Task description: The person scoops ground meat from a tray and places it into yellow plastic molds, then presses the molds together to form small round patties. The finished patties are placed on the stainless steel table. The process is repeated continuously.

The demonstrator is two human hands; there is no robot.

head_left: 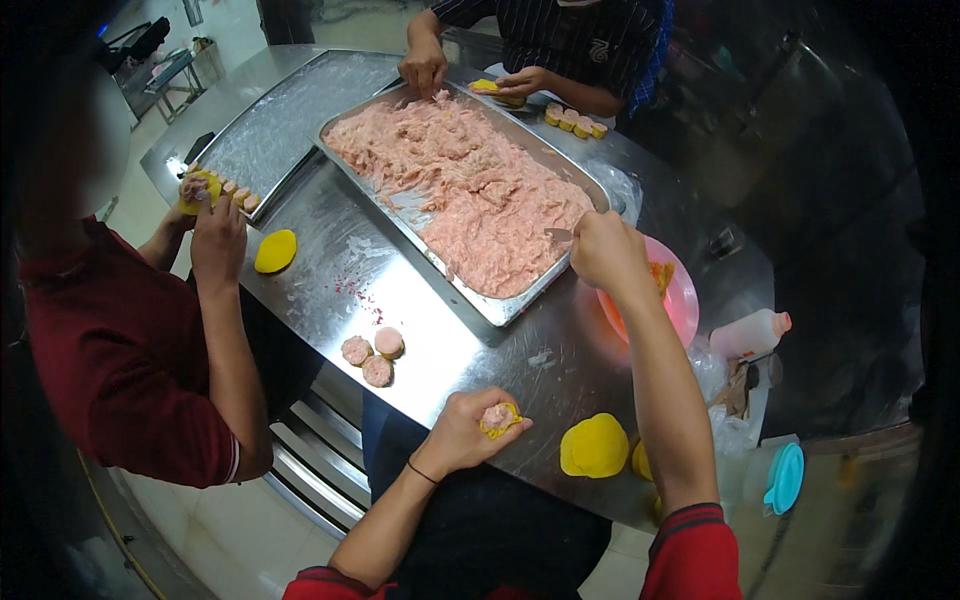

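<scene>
The left hand (462,432) is clamped around a half-filled yellow wrapper (500,418); three finished dumplings (372,358) sit just beyond it (most filling (470,195) remains), right hand (603,252) gripping a spreader (558,235).

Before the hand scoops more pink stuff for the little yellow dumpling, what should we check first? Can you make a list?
1. Left hand holds the yellow wrapper cupped, filling side up: ok.
2. Right hand grips the small spatula at the pink filling: ok.
3. Enough filling left in the metal tray: ok.
4. Room beside the three finished dumplings on the table: ok.
5. Spare yellow dough close by: ok.
6. How much filling is on the spatula: cannot tell.
</scene>
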